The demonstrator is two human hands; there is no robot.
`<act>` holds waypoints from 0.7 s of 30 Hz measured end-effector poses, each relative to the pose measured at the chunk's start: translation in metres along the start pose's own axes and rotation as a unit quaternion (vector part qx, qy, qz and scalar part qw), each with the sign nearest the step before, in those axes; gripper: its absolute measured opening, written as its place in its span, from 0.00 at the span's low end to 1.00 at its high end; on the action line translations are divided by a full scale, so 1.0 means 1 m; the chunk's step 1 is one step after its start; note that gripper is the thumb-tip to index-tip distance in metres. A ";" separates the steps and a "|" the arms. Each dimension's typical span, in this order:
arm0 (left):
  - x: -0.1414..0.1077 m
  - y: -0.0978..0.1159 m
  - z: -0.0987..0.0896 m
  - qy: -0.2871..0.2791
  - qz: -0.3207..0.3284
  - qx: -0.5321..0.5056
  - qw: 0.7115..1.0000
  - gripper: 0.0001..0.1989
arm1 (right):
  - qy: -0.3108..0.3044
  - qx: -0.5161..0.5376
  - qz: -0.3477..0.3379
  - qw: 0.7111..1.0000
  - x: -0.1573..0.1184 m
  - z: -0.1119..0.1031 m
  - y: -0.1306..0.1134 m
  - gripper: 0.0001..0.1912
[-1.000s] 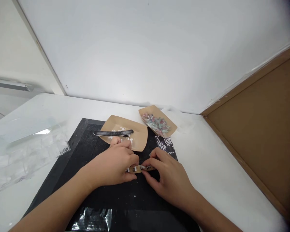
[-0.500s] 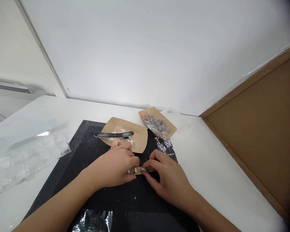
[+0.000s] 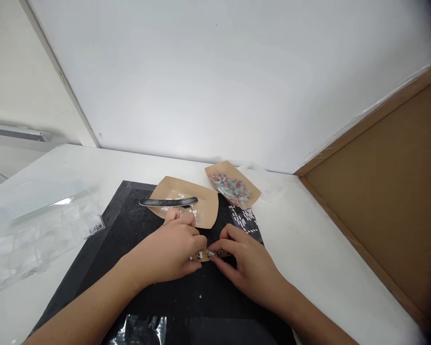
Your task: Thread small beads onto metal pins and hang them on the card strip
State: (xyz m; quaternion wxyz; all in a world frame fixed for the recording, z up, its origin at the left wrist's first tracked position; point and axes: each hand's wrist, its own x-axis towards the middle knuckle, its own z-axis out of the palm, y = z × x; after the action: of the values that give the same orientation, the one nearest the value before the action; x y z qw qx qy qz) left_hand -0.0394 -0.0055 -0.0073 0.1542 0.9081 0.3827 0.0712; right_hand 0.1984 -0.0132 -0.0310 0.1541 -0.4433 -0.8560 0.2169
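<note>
Over the black mat, a narrow tan strip (image 3: pixel 204 259) with small dark shiny bits and white pieces on it lies between my hands. My left hand (image 3: pixel 175 244) is closed, thumb and fingers pinching the strip's left part. Thumb and forefinger of my right hand (image 3: pixel 249 261) pinch together at the strip's middle, on a small glossy pale piece (image 3: pixel 211 253) whose kind is too small to tell. Just beyond my left hand, a black curved nail file (image 3: pixel 168 202) rests across a brown paper tray (image 3: pixel 206 211) that holds small white bits.
A second paper tray (image 3: pixel 253 184) holds many small coloured pieces in clear wrap. Beside it lies a dark sheet with white tabs (image 3: pixel 244 220). A clear compartment box (image 3: pixel 39 235) stands at left. The black mat (image 3: pixel 172 302) covers the white table; a brown-framed panel (image 3: pixel 380 177) rises at right.
The right fingertips have shifted slightly left along the strip with the small pale piece. The left hand keeps its pinch on the strip; the view tilts slightly.
</note>
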 end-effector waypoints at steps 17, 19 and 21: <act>-0.001 -0.001 0.001 0.002 0.005 0.002 1.000 0.09 | 0.000 -0.004 0.019 1.000 0.000 0.002 0.000 0.03; -0.001 -0.001 0.001 0.001 0.004 0.003 1.000 0.09 | 0.004 -0.003 0.026 1.000 0.001 0.002 -0.001 0.02; 0.000 -0.001 0.000 0.002 0.004 0.003 1.000 0.09 | 0.006 0.004 0.032 0.999 0.001 0.002 -0.002 0.02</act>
State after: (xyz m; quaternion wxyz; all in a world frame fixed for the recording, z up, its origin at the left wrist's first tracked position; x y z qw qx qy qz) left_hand -0.0400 -0.0052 -0.0079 0.1505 0.9100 0.3795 0.0722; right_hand 0.1956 -0.0138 -0.0317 0.1536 -0.4713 -0.8395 0.2226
